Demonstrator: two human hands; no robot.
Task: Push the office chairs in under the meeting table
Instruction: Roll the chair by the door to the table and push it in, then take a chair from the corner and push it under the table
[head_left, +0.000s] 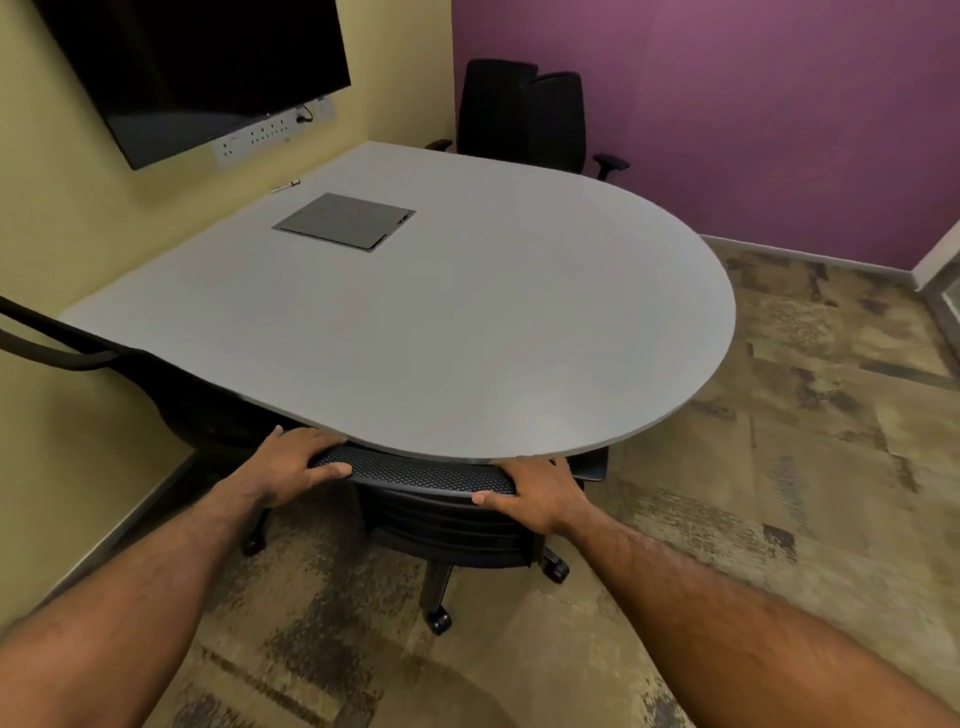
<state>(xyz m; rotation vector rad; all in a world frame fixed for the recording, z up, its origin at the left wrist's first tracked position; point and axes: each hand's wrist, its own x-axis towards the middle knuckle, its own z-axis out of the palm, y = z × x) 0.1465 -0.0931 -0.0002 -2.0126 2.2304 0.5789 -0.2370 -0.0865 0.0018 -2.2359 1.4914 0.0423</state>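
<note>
A person's left hand (296, 462) and right hand (535, 493) clasp the two ends of the mesh top rail of a black office chair (415, 473), fingers curled over the far side and thumbs resting on the near face, as the chair stands at the rounded end of a grey meeting table (467, 322). The backrest top sits just beside the table edge and the seat is hidden beneath the top, while the castored base (441, 587) remains out on the patterned carpet (779, 467). By the look of it, this chair is at or close to the end of its push; whether the backrest touches the edge cannot be told.

To the left, a second dark chair (208, 405) is tucked partly under the straight side, its arm or frame (47, 343) curving out against the yellow wall. A closed cable hatch (344, 222) lies flush in the tabletop. At the far side, two more black chairs (524, 119) stand close together at the table's far edge before the purple wall.

The next move probably calls for letting go here and walking round the rounded end to the far pair, then pushing each from its backrest.
</note>
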